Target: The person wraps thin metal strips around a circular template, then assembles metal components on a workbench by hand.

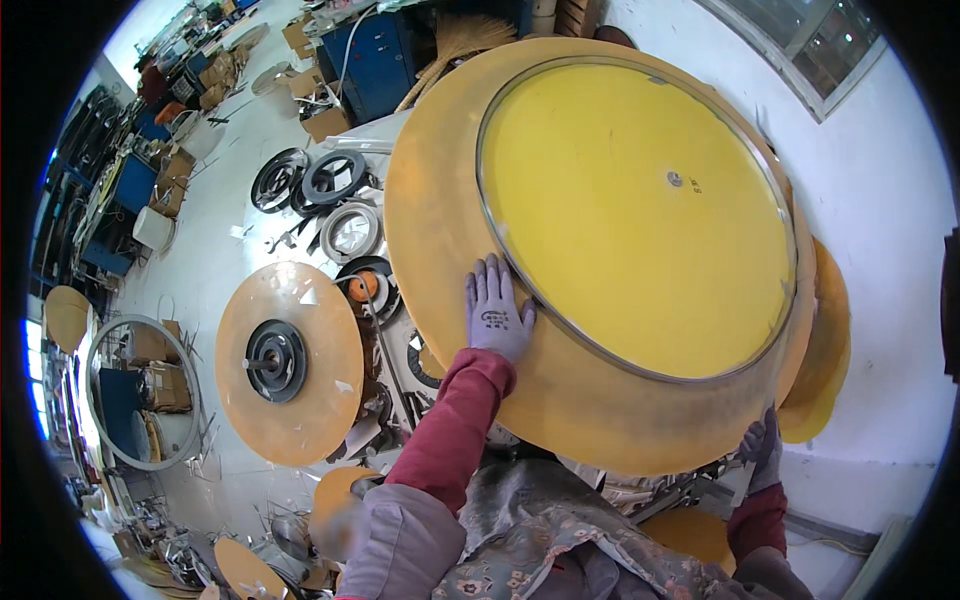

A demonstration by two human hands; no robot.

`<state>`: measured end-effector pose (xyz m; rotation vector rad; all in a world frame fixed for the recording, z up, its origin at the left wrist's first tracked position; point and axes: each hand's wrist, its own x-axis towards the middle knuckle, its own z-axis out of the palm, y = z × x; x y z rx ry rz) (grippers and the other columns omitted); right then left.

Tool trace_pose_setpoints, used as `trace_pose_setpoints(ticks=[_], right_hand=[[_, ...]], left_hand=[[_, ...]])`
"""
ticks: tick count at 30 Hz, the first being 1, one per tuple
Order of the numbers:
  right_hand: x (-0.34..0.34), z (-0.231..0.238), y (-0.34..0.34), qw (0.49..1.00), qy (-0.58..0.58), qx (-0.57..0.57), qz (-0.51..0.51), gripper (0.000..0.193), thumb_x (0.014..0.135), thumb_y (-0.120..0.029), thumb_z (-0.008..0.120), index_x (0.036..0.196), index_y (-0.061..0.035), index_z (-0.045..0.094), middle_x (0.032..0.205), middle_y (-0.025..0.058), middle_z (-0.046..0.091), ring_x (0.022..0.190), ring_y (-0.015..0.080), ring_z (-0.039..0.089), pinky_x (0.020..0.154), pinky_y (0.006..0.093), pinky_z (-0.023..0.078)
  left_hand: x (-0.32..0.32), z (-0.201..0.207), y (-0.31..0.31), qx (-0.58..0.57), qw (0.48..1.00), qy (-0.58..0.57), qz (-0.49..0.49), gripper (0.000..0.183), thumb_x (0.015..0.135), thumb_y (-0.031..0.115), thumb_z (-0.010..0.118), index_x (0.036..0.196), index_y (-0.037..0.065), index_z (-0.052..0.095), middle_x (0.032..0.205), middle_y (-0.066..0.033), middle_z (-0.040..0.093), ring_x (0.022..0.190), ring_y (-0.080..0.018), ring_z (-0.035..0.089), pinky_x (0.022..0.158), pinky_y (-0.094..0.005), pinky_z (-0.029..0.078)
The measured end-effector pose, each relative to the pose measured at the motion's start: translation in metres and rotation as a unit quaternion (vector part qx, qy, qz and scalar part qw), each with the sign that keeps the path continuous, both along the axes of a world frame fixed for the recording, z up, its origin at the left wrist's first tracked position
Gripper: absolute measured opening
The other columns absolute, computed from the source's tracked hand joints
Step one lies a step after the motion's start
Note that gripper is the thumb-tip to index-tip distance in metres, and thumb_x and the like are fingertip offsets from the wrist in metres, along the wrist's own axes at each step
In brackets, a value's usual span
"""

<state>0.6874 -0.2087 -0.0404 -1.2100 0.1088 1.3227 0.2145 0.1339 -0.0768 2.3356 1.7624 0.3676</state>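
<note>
My left hand (495,310), in a grey-purple work glove, lies flat with fingers stretched out on a large orange-tan disc (440,190). Its thumb side is close to the metal rim (590,347) of a round yellow plate (620,220) that rests on the disc. A small round fitting (675,179) sits on the yellow plate, right of its middle. By the disc's lower right edge is my right hand (764,446), gloved too, with its fingers curled. A pale narrow strip (743,486) shows just below those fingers; whether they hold it is unclear.
To the left stands a smaller orange disc (240,390) with a black hub (276,360) and spindle. Beyond it lie several rings (335,177) on the floor. A round-framed mirror-like ring (143,462) stands far left. The white wall (870,200) closes off the right, with another orange disc (825,350) against it.
</note>
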Motion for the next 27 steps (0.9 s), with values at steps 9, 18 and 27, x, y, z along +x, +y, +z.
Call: trace_pose_setpoints(ticks=[9, 18, 27], right_hand=[[0.062, 0.010, 0.002, 0.999, 0.013, 0.029, 0.027, 0.054, 0.098, -0.055, 0.037, 0.056, -0.0214, 0.031, 0.044, -0.0066, 0.021, 0.031, 0.0099, 0.020, 0.031, 0.0262, 0.018], [0.085, 0.015, 0.046, 0.939, -0.313, -0.135, -0.039, 0.037, 0.096, -0.038, 0.053, 0.130, -0.0243, 0.052, 0.065, -0.0082, 0.043, 0.048, 0.0050, 0.037, 0.040, 0.0235, 0.030], [-0.083, 0.047, 0.222, 0.716, -0.660, -0.057, 0.218, 0.044, 0.098, -0.011, 0.046, 0.140, -0.0011, 0.041, 0.144, 0.0148, 0.042, 0.127, 0.0216, 0.045, 0.105, 0.0329, 0.036]], left_hand=[[0.015, 0.002, 0.002, 0.002, 1.000, 0.001, 0.007, 0.071, 0.088, 0.032, 0.049, 0.143, -0.006, 0.025, 0.154, -0.0209, 0.018, 0.144, -0.0352, 0.012, 0.118, -0.0454, 0.007], [-0.002, 0.021, -0.005, -0.108, 0.994, -0.032, 0.007, 0.076, 0.086, 0.034, 0.056, 0.143, -0.006, 0.025, 0.152, -0.0240, 0.020, 0.143, -0.0371, 0.015, 0.118, -0.0458, 0.010], [-0.029, 0.002, 0.019, -0.015, 0.989, -0.145, -0.023, 0.078, 0.083, 0.033, 0.057, 0.142, -0.007, 0.025, 0.151, -0.0253, 0.020, 0.143, -0.0394, 0.013, 0.117, -0.0470, 0.010]])
